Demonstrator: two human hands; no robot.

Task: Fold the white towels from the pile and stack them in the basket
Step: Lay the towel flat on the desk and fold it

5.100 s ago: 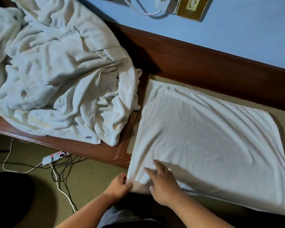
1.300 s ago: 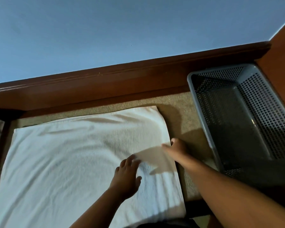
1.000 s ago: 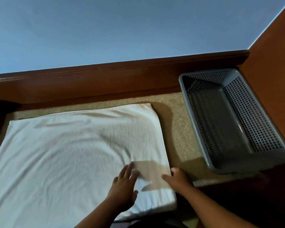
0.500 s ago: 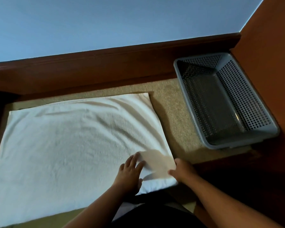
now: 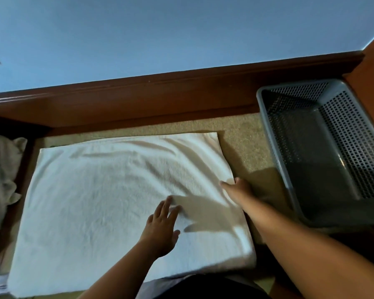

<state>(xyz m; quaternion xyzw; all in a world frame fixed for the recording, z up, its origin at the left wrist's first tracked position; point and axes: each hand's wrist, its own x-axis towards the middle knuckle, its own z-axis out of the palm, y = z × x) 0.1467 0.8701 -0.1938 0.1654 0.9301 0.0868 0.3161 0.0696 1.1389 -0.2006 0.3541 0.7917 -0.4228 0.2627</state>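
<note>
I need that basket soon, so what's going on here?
A person is working on a white terry towel spread flat on the beige carpeted surface. Their left hand lies flat on it with straight fingers; their right hand is at its right edge, though a pinch can't be confirmed. The grey perforated plastic basket to the right has no towel in it yet, and a heap of white towels waits at the left.

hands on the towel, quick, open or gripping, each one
Left hand: open, pressing flat on the white towel.
Right hand: at the towel's right edge; whether it grips cannot be told.
</note>
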